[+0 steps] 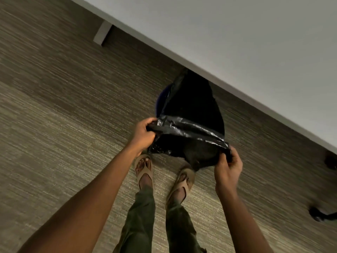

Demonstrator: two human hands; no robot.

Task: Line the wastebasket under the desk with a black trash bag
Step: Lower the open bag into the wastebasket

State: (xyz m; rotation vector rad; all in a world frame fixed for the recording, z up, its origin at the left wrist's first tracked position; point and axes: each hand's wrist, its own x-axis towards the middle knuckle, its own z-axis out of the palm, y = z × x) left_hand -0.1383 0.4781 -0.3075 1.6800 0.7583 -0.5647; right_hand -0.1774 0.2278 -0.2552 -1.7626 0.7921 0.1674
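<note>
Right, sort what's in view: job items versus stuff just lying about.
Job:
black trash bag, held stretched between both hands
left hand
right hand
wastebasket, dark rim peeking beside the bag
desk

Lying about:
chair casters
carpet

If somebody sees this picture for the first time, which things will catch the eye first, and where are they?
First the black trash bag in the middle, stretched between the left hand and the right hand, each gripping one end of its rim. Behind it a dark wastebasket peeks out by the pale desk edge that cuts diagonally across the top. Below, two sandaled feet stand on striped carpet.
</note>
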